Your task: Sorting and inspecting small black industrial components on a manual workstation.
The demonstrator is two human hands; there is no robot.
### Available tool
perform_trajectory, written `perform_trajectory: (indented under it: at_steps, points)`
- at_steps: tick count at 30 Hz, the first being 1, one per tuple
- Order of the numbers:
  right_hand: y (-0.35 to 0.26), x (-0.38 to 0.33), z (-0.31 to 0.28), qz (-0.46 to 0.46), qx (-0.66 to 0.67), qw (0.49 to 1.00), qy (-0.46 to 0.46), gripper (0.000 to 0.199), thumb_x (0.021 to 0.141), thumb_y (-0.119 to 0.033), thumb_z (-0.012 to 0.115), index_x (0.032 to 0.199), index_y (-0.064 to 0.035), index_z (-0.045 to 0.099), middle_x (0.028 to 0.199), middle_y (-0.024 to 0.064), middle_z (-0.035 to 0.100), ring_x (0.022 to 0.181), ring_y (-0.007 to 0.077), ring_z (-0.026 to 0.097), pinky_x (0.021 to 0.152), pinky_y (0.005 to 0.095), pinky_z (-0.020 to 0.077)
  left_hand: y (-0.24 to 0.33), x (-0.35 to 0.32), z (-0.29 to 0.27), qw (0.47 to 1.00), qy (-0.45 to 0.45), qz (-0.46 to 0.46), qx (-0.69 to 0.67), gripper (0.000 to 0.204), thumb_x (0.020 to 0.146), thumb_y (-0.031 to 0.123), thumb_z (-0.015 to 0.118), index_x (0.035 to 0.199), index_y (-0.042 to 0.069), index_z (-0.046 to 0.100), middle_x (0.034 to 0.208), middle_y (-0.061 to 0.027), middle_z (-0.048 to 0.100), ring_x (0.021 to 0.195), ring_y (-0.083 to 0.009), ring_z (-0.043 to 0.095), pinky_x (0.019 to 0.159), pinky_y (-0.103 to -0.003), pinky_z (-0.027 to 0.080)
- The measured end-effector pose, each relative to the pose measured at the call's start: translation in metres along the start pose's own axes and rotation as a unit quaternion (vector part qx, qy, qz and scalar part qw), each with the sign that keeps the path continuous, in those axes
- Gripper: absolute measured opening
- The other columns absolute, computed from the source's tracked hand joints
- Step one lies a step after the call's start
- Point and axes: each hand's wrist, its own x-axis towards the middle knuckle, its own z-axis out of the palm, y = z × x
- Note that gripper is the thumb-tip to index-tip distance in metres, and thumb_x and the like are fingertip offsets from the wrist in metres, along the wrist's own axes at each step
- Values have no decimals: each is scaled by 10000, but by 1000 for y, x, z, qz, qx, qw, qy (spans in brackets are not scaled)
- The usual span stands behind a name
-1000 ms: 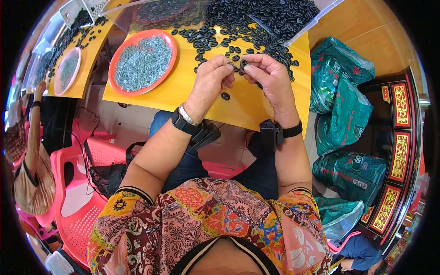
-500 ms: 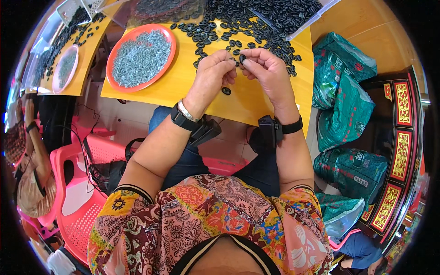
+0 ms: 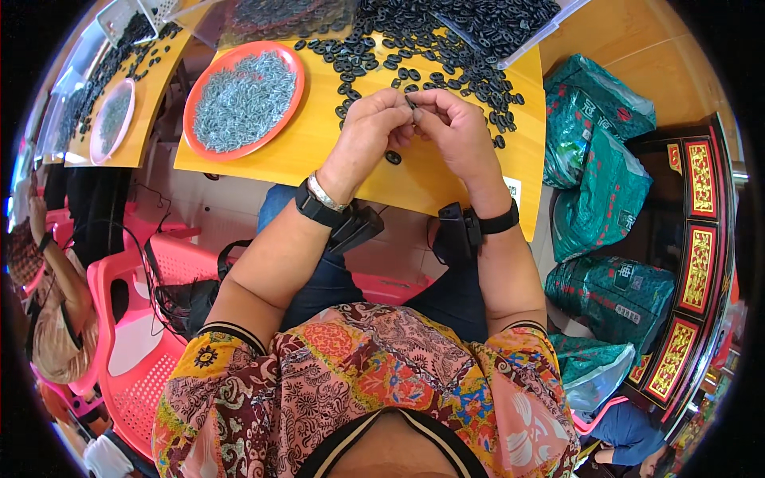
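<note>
Two bare hands meet in my remote view: the thumb and forefinger of the left hand point(image 3: 366, 134) and those of the right hand point(image 3: 457, 135) are drawn together, tip to tip, and closed on a small black piece point(image 3: 411, 102). The piece lies between the fingertips, above the yellow table point(image 3: 291, 163); the fingers cover most of it, so I cannot make out its full outline or which hand bears more of it. The other fingers of both hands are curled toward the palms. Just below the left fingertips, I note a single black oval point(image 3: 393, 158) lying by itself on the tabletop. Beyond the hands, similar loose black pieces point(image 3: 398, 32) spread toward the far edge, thickest beside a clear bin point(image 3: 551, 33) filled with more of them. To the left of the hands, I record an orange-red plate point(image 3: 300, 80) heaped with small silvery parts point(image 3: 243, 102); a transparent tub point(image 3: 295, 20) stands behind it. Each wrist wears a black strap, and a silver bracelet point(image 3: 324, 191) sits beside the left one. Farther out, I see the patterned shirt point(image 3: 358, 374) below, a pink chair point(image 3: 147, 390) at lower left, green sacks point(image 3: 602, 203) to the right of the table, and, near the left rim, a co-worker's forearm point(image 3: 65, 275) beside a second yellow table point(image 3: 147, 131).
</note>
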Motion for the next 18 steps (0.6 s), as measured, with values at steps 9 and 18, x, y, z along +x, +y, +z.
perform_trajectory:
  at_steps: [9,18]
  points:
    - [0,1,-3,7,19,1000,-7,201,880,-95,597,1062,-14,627,862,0,644,728,51,562,668,188,460,-3,5,-6,999,-15,-7,-40,146,859,109,461,756,38,537,682,-56,576,590,-138,554,570,-236,434]
    - [0,-1,-3,-44,-33,998,5,202,861,-33,595,1058,-2,628,881,14,654,762,67,588,691,207,478,-4,5,-3,999,-7,2,-53,151,849,110,470,745,33,548,656,-48,567,561,-119,547,527,-214,420]
